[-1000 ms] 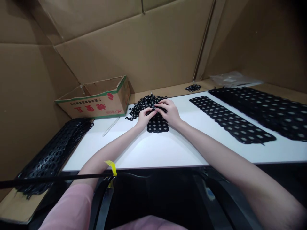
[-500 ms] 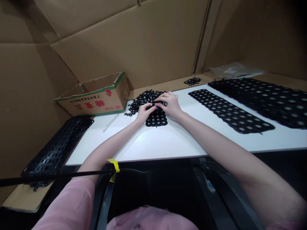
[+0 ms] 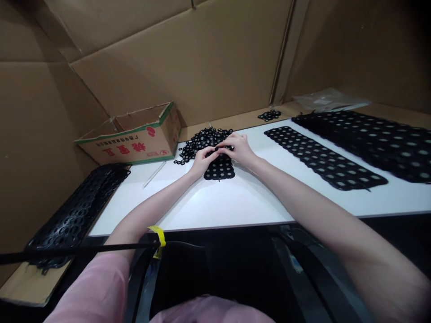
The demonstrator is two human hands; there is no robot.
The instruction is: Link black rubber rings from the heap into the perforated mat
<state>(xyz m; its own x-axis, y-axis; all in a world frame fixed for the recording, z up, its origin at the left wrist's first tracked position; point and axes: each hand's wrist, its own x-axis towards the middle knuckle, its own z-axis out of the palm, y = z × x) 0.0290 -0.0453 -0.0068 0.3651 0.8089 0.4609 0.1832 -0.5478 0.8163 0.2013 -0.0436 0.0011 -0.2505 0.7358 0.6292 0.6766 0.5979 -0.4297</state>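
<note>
Thumb and fingers closed, my left hand (image 3: 202,161) pinches a small black piece (image 3: 216,149) from the left. My right hand (image 3: 240,150) meets it there, its fingertips pressed on the same piece, which looks like a ring. Just below both hands a short panel of linked black rings (image 3: 219,172) lies flat on the white board; its far end is hidden under the fingers. Whether the pinched ring is joined to this panel I cannot tell. Behind the hands spreads a heap of loose black rings (image 3: 202,140).
An open cardboard box (image 3: 131,146) stands at the back left, a thin clear stick (image 3: 155,174) before it. Stacked black ring mats (image 3: 77,211) lie at far left. On the right are a long ring strip (image 3: 323,157), wider mats (image 3: 373,139) and a plastic bag (image 3: 332,98).
The view has shifted slightly. Both hands stay together over the panel, with only small finger movements at the pinched black piece.
</note>
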